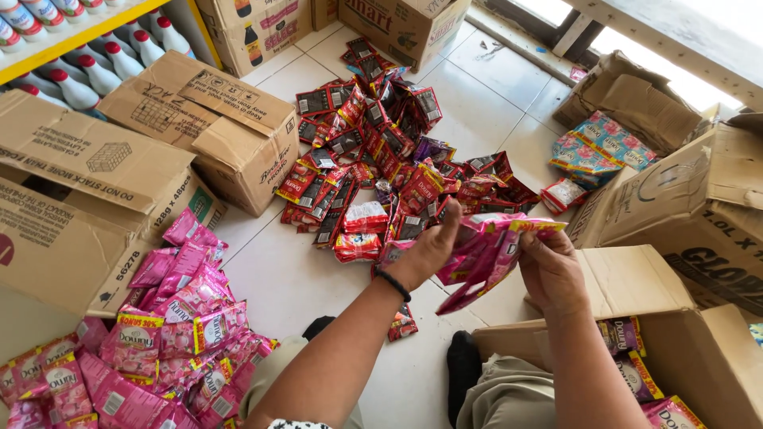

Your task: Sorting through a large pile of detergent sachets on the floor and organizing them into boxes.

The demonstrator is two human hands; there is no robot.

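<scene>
Two hands work one bunch of pink sachets (485, 250) at mid-frame, right of centre, held above the floor. Bunch is glossy pink plastic w/ yellow-edged tops, strips hanging crumpled and fanned; exact no. in it can't be told. Left hand (425, 250), black band on wrist, is clamped on the bunch's left edge, thumb up over it. Right hand (548, 270) is closed on the right side, fingers curled round the packets.

Going L to R: upper left, yellow shelf (48, 56) w/ white bottles, red caps, approx a dozen showing. Below it 2 big open brown cartons (159, 151). Lower left, heap of pink sachets (159, 342), dozens, too many to count. Centre top, spread of red-and-black sachets (373, 151) on the floor, also dozens, a few purple ones mixed in. Upper centre, 2 more cartons (334, 24) against the wall. Right side, 1 multicolour floral pack (600, 143) beside a crushed carton (636, 103), then stacked cartons at far right. Lower right, open carton (675, 349) just under the hands w/ several pink and dark sachets inside.

Surface: white tiled floor (294, 278), grey grout lines. Room looks like a stockroom; daylight comes in at upper right. Person's knees in khaki and dark socks show at bottom.
</scene>
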